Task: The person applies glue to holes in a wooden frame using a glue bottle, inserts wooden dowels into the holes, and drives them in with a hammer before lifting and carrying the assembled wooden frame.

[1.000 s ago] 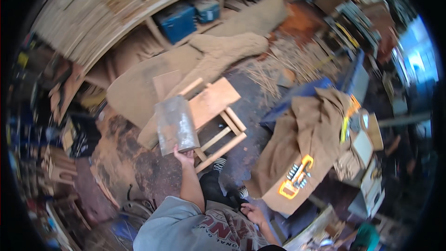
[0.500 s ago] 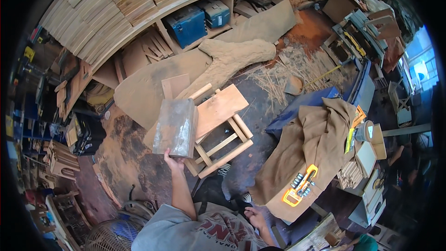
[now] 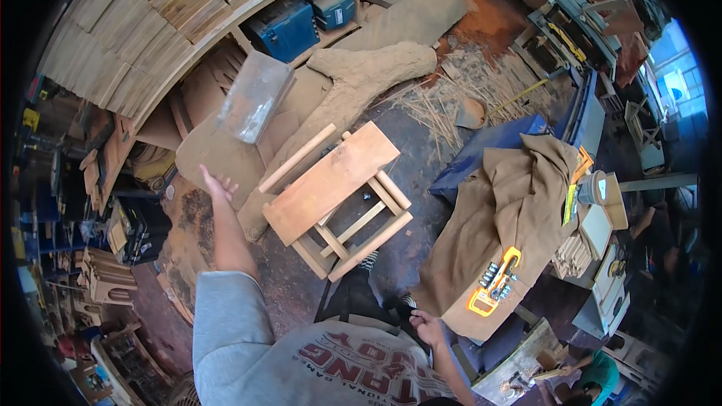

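Observation:
A dusty, see-through box [image 3: 257,96] stands out ahead of my left hand, over the wooden pieces at the front of the shelving. I cannot tell whether it rests on anything. My left hand [image 3: 218,183] is stretched out below it, fingers apart, touching nothing. Right of that hand is a small wooden stool [image 3: 353,237] with round legs and rails. A smooth reddish board [image 3: 337,180] lies across it, and a loose round rod [image 3: 298,158] sits beside the board. My right hand [image 3: 426,326] is by my leg with fingers curled; what they hold, if anything, is hidden.
A brown cloth [image 3: 489,218] covers a support on the right, bearing an orange bit holder [image 3: 494,286]. Beyond lie a forked, dust-covered slab [image 3: 368,83] and wood scraps [image 3: 444,124]. Blue cases [image 3: 284,28] fill a shelf. Another person in green [image 3: 600,376] works at lower right.
My left hand has let go of the see-through box, which is now farther forward and left. That hand has swung left, leaving the whole board in view. My right hand stays by my leg.

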Action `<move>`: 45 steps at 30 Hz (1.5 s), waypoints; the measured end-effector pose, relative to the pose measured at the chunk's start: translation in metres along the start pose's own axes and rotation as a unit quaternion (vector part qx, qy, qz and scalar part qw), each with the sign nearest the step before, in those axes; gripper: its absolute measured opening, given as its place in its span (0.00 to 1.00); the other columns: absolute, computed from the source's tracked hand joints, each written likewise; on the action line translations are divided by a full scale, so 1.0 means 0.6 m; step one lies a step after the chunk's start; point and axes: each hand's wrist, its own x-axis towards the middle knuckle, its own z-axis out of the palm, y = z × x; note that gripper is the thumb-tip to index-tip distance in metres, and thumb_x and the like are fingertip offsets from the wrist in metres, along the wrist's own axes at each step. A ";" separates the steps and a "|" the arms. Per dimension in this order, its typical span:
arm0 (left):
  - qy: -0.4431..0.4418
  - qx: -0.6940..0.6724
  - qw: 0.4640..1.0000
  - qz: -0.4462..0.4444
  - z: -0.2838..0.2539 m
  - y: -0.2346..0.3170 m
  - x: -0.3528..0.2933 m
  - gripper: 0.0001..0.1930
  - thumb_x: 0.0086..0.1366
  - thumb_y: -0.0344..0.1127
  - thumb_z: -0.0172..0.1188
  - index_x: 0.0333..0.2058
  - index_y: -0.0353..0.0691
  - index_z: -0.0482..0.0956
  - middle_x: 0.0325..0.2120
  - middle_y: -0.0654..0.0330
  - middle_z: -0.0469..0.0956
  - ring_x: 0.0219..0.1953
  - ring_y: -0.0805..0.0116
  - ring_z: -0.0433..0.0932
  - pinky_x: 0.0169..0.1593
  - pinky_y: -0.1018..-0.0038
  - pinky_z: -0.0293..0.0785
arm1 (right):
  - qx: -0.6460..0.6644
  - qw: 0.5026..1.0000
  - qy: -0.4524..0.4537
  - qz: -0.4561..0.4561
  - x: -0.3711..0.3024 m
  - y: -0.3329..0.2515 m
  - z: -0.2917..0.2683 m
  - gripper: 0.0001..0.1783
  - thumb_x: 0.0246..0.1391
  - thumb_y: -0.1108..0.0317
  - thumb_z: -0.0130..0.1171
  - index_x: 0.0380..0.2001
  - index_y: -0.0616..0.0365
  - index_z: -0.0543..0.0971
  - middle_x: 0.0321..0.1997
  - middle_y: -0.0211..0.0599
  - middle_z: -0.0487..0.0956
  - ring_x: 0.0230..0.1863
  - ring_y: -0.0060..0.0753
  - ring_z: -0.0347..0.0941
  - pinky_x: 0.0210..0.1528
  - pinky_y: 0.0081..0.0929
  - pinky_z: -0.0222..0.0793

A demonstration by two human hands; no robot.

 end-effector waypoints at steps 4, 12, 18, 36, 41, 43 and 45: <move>-0.054 0.101 0.993 0.000 -0.062 -0.265 -0.030 0.49 0.70 0.72 0.44 0.75 0.36 0.49 0.76 0.52 0.50 0.76 0.60 0.52 0.73 0.54 0.49 | -0.017 1.000 0.006 0.020 0.009 -0.019 0.015 0.19 0.60 0.67 0.61 0.52 0.63 0.82 0.37 0.38 0.86 0.40 0.26 0.80 0.48 0.25 0.74; 0.121 0.292 0.947 -0.057 -0.204 -0.480 -0.045 0.44 0.66 0.51 0.63 0.69 0.25 0.59 0.69 0.43 0.64 0.69 0.52 0.66 0.67 0.64 0.64 | -0.031 0.997 0.013 0.076 -0.042 -0.045 0.018 0.20 0.61 0.65 0.61 0.53 0.62 0.81 0.39 0.34 0.85 0.40 0.23 0.78 0.48 0.23 0.73; -0.069 0.161 0.978 -0.111 -0.190 -0.487 0.011 0.40 0.64 0.49 0.65 0.66 0.26 0.66 0.62 0.45 0.73 0.63 0.53 0.74 0.66 0.64 0.66 | -0.029 0.993 0.001 0.115 -0.045 0.004 0.020 0.21 0.60 0.64 0.63 0.54 0.61 0.82 0.36 0.31 0.84 0.37 0.21 0.76 0.44 0.22 0.73; -0.184 -0.107 0.975 -0.064 -0.047 -0.252 -0.155 0.32 0.65 0.41 0.64 0.63 0.30 0.68 0.56 0.48 0.78 0.57 0.54 0.79 0.59 0.59 0.78 | -0.019 0.999 -0.020 0.042 0.025 -0.005 0.032 0.19 0.60 0.67 0.61 0.53 0.63 0.81 0.37 0.34 0.84 0.37 0.23 0.78 0.45 0.23 0.73; -0.192 -0.068 0.979 -0.009 0.032 -0.122 -0.162 0.31 0.66 0.39 0.63 0.63 0.30 0.67 0.56 0.47 0.77 0.57 0.52 0.78 0.61 0.60 0.77 | -0.024 0.998 -0.018 0.059 0.022 -0.011 0.025 0.20 0.58 0.65 0.64 0.52 0.61 0.82 0.38 0.39 0.86 0.39 0.26 0.81 0.47 0.25 0.75; -0.118 -0.061 0.991 0.009 0.093 -0.079 -0.171 0.31 0.66 0.40 0.64 0.63 0.32 0.68 0.54 0.48 0.78 0.57 0.52 0.78 0.62 0.59 0.75 | 0.043 0.997 0.017 0.061 0.033 0.040 0.022 0.19 0.59 0.66 0.64 0.52 0.61 0.82 0.37 0.38 0.86 0.39 0.25 0.80 0.47 0.25 0.75; -0.194 -0.055 0.977 0.067 0.054 -0.031 -0.071 0.33 0.65 0.44 0.65 0.64 0.33 0.68 0.55 0.48 0.77 0.58 0.53 0.77 0.62 0.59 0.74 | 0.047 0.998 0.000 0.043 0.037 0.033 0.017 0.19 0.60 0.71 0.58 0.53 0.65 0.81 0.36 0.34 0.84 0.37 0.23 0.77 0.44 0.23 0.74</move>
